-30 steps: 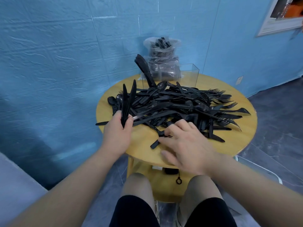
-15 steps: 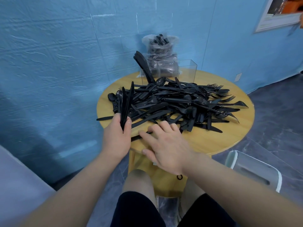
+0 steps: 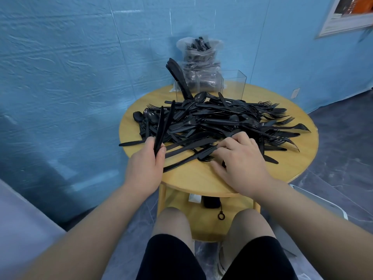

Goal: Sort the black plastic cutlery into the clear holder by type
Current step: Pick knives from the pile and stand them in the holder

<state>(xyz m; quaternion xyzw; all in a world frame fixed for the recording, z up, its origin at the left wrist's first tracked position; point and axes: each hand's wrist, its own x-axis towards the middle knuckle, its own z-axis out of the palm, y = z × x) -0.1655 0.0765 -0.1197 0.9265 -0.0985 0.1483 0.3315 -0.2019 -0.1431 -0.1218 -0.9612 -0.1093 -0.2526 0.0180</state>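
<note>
Gripping a few black knives (image 3: 163,126) upright, the left hand (image 3: 145,166) sits at the near left edge of the round wooden bench (image 3: 193,178). The right hand (image 3: 240,158) lies on the near side of the cutlery pile (image 3: 218,122), fingers curled onto a piece there; whether it is actually pinched I cannot tell. Behind the heap stands the clear holder (image 3: 232,85), knives already leaning in its left compartment, a bag of cutlery (image 3: 199,63) just behind it.
</note>
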